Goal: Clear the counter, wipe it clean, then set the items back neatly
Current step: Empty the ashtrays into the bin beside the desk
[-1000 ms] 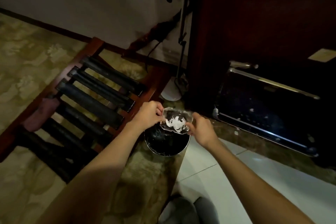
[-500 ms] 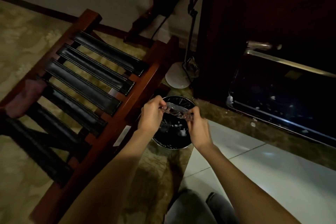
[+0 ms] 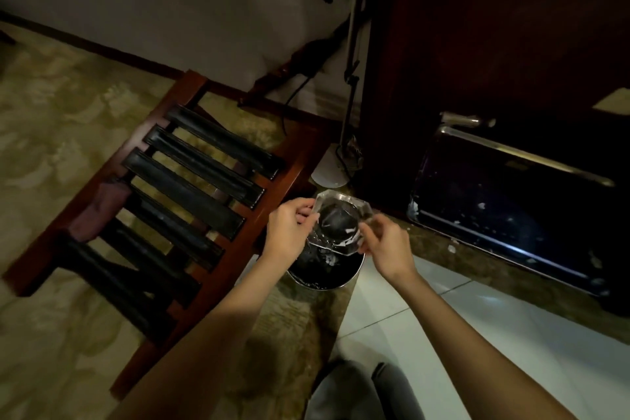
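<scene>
ashtray held over the bin, both hands on it

i had the glass ashtray (image 3: pixel 341 222) tipped above the black-lined bin (image 3: pixel 324 269). my left hand (image 3: pixel 288 232) pinched its left edge with curled fingers, and my right hand (image 3: pixel 387 247) gripped the right edge the same way. a wooden rack (image 3: pixel 191 201) stood just left of the bin, with a dark tray (image 3: pixel 511 215) well off to the right.

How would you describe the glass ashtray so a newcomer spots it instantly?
Find the slatted wooden rack on the floor. Right of it stands a black-lined bin; above this, both hands grip the ashtray. It alone is clear and faceted.
</scene>
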`<action>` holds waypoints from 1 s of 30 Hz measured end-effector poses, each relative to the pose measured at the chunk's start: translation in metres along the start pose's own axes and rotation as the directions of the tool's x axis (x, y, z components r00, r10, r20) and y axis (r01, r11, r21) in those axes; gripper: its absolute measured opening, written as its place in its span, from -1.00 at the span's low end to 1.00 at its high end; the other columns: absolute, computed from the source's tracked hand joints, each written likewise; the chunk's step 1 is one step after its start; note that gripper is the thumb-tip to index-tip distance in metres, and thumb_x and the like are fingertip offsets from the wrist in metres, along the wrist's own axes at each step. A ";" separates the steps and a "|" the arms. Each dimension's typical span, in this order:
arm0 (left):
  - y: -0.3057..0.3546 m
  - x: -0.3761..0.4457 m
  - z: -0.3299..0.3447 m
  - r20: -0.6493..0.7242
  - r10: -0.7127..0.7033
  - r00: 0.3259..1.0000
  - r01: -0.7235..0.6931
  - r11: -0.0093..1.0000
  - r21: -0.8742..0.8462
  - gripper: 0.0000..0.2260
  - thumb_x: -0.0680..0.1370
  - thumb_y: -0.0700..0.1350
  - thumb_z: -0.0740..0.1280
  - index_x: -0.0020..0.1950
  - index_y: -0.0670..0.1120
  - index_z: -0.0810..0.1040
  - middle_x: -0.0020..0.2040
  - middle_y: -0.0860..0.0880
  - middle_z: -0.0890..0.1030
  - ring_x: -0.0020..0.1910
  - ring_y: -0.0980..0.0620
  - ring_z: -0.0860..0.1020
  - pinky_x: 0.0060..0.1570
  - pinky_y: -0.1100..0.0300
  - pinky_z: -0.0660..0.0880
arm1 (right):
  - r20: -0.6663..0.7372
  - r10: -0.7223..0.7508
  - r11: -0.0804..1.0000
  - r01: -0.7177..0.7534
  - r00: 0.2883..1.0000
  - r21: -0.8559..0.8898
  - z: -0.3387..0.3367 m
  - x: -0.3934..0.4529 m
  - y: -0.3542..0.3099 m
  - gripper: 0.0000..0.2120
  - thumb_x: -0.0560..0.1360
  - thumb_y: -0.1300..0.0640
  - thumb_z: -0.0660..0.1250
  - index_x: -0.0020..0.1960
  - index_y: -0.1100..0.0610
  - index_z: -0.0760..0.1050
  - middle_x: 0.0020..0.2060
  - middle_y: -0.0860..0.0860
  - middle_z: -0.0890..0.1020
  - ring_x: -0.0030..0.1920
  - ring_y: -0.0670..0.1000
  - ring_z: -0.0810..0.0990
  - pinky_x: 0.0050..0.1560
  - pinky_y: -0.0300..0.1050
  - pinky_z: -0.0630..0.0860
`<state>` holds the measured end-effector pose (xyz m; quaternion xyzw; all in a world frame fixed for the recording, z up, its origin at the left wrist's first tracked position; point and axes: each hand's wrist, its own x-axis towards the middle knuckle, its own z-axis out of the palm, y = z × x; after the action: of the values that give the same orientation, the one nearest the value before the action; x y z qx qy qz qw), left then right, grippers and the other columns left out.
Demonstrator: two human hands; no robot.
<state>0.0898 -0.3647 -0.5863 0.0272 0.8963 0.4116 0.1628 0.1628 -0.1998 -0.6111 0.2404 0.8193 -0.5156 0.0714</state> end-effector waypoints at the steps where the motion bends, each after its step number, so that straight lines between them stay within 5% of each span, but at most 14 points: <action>1: 0.012 -0.001 -0.009 0.009 -0.041 0.999 0.041 0.999 -0.021 -0.78 0.51 -0.20 0.41 0.14 -0.17 0.62 -0.26 0.10 0.57 -0.27 0.20 0.57 -0.14 0.41 0.53 | 0.005 0.006 1.000 -0.006 1.000 0.011 -0.008 -0.005 -0.012 -0.89 0.59 0.12 0.26 -0.03 0.15 0.51 -0.36 0.02 0.62 -0.37 -0.05 0.62 -0.21 -0.10 0.60; 6: 0.082 -0.010 -0.069 0.204 -0.234 0.951 0.270 0.948 -0.168 -0.76 0.49 -0.20 0.43 0.15 -0.19 0.62 -0.04 -0.13 0.66 -0.16 0.09 0.59 -0.28 0.30 0.58 | 0.045 0.017 0.997 -0.020 0.999 0.069 -0.064 -0.028 -0.084 -0.76 0.58 0.06 0.28 -0.17 0.20 0.52 -0.43 0.04 0.59 -0.44 -0.09 0.56 -0.28 -0.13 0.51; 10: 0.152 -0.037 -0.124 0.245 -0.222 0.944 0.288 0.916 -0.278 -0.79 0.49 -0.20 0.43 0.12 -0.16 0.63 -0.03 -0.07 0.68 -0.16 0.14 0.64 -0.33 0.35 0.55 | 0.049 -0.028 0.985 0.019 0.998 0.171 -0.113 -0.060 -0.152 -0.75 0.56 0.05 0.29 -0.22 0.18 0.48 -0.48 0.01 0.56 -0.46 -0.10 0.55 -0.29 -0.18 0.50; 16: 0.262 -0.074 -0.202 0.260 -0.098 0.961 0.178 0.934 -0.309 -0.83 0.47 -0.16 0.45 0.06 -0.09 0.65 -0.12 0.01 0.70 -0.22 0.23 0.65 -0.30 0.31 0.55 | 0.017 -0.156 0.954 0.147 0.988 0.262 -0.194 -0.115 -0.252 -0.70 0.58 0.07 0.27 -0.21 0.28 0.44 -0.56 0.00 0.50 -0.52 -0.09 0.49 -0.41 -0.32 0.39; 20: 0.337 -0.096 -0.237 0.247 0.018 0.969 0.055 0.957 -0.284 -0.85 0.46 -0.16 0.45 0.03 -0.12 0.67 -0.17 -0.02 0.68 -0.27 0.21 0.62 -0.33 0.34 0.52 | 0.000 -0.218 0.923 0.206 0.976 0.326 -0.249 -0.150 -0.306 -0.72 0.58 0.09 0.26 -0.21 0.27 0.40 -0.57 0.01 0.50 -0.51 -0.03 0.50 -0.44 -0.23 0.43; 30: 0.483 -0.129 -0.248 0.245 0.241 0.939 -0.160 0.938 -0.307 -0.82 0.46 -0.19 0.46 0.01 -0.24 0.66 -0.25 -0.10 0.61 -0.37 0.20 0.56 -0.38 0.34 0.53 | -0.133 -0.278 0.903 0.306 0.951 0.303 -0.381 -0.189 -0.371 -0.71 0.56 0.14 0.29 -0.30 0.21 0.37 -0.62 0.00 0.46 -0.58 0.02 0.48 -0.54 -0.22 0.39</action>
<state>0.0929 -0.2503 -0.0397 0.1535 0.7887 0.5418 0.2465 0.2049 -0.0560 -0.0669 0.1455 0.7540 -0.6353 -0.0820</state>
